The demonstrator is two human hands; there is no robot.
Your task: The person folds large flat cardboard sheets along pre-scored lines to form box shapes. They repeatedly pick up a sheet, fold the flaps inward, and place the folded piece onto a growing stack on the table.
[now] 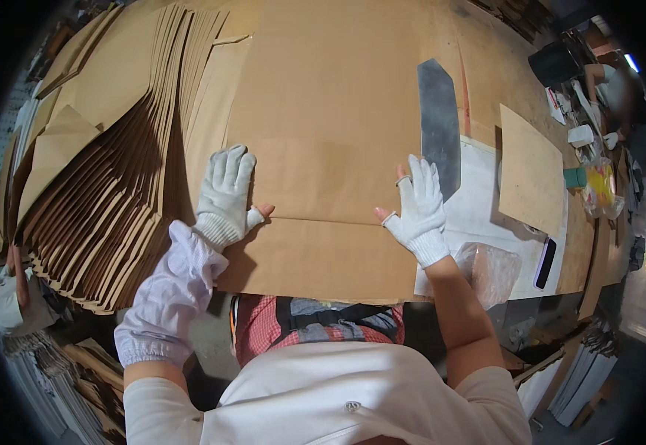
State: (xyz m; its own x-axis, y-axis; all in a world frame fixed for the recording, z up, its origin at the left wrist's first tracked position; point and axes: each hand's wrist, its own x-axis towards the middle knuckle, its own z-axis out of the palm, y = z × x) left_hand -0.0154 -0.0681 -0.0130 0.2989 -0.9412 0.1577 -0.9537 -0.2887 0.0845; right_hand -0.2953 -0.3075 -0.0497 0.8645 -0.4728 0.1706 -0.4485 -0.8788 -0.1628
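A long sheet of brown kraft paper [330, 96] lies lengthwise before me, with a crease running across it near my body. At its left edge rests my left hand [226, 189], gloved in white with the thumb tip bare, fingers stretched forward. On the right edge lies my right hand [419, 208], its glove leaving the thumb and forefinger tips bare; its fingers are apart. Neither hand grips anything. Just beyond my right fingers is a flat dark grey plate [439, 126] with a pointed end, lying along the paper's edge.
Left of the sheet spreads a fanned stack of folded brown paper [100, 215]. To the right are a tan board [531, 170], a phone [545, 263], a clear plastic bag [490, 271] and a green cup-like item [575, 177]. Another person [620, 93] is at the far right.
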